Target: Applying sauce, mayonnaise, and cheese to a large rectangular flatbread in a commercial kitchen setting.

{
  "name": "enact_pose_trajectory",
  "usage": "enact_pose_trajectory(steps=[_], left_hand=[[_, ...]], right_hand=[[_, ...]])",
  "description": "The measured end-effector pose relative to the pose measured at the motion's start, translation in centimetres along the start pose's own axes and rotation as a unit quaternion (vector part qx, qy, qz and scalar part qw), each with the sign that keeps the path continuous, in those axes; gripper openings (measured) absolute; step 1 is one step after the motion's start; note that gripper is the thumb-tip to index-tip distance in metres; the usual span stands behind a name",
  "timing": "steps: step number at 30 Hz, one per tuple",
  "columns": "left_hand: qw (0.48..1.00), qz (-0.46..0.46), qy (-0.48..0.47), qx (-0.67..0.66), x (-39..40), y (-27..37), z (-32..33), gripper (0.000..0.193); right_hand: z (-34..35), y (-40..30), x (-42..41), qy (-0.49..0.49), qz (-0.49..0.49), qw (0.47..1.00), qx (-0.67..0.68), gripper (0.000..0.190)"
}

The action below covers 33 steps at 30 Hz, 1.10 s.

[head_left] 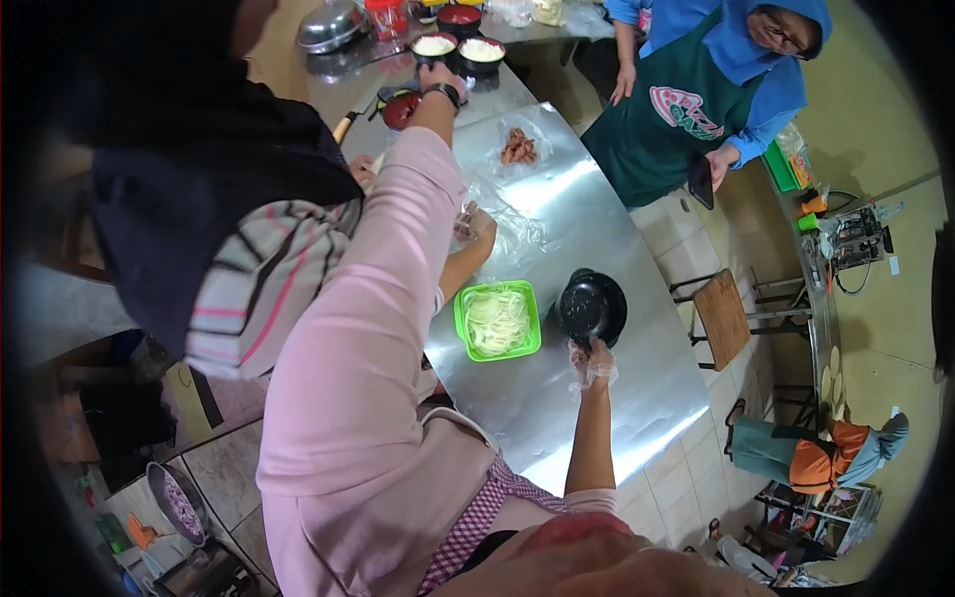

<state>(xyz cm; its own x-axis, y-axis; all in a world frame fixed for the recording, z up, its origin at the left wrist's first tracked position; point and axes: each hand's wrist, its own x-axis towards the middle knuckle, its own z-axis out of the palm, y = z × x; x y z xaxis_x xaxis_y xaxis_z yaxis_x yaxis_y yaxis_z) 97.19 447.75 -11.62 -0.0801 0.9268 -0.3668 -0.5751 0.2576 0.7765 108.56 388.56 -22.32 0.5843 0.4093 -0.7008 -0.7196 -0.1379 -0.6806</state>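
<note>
My left hand [442,77] reaches far across the steel table [642,380] and grips the near side of a black bowl of white food [433,48], possibly rice. A similar filled bowl [482,52] is beside it. In a clear plastic glove, my right hand [595,363] holds the near edge of an empty-looking black bowl [593,307], tilted so its inside shows. To its left stands a lime-green plastic basket [461,333] of thinly sliced pale vegetable [496,321]. Brown food pieces [518,147] lie on clear plastic farther back.
A co-worker's gloved hand [474,225] is over clear plastic film [522,224], under my left arm. A knife [345,127] lies near a red-lined bowl [399,110]. Across the table stands a person in a green apron [664,142] holding a phone [700,180]. A wooden stool [721,319] is to the right.
</note>
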Motion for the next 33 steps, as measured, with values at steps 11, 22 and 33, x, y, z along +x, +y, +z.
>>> enact_pose_trajectory(steps=[11,22,33], left_hand=[[0.988,-0.018,0.008,0.151,0.7,4.1,-2.3,0.059],[0.994,-0.031,-0.021,0.101,-2.7,4.9,-5.0,0.055],[0.993,-0.073,-0.007,0.094,2.2,3.5,-3.7,0.056]], right_hand=[[3.4,-1.7,1.5,-0.029,-0.032,0.998,-0.051,0.020],[-1.7,0.2,-0.3,-0.031,-0.029,0.998,-0.037,0.022],[-1.0,0.6,-1.2,-0.015,-0.049,0.999,-0.009,0.019]])
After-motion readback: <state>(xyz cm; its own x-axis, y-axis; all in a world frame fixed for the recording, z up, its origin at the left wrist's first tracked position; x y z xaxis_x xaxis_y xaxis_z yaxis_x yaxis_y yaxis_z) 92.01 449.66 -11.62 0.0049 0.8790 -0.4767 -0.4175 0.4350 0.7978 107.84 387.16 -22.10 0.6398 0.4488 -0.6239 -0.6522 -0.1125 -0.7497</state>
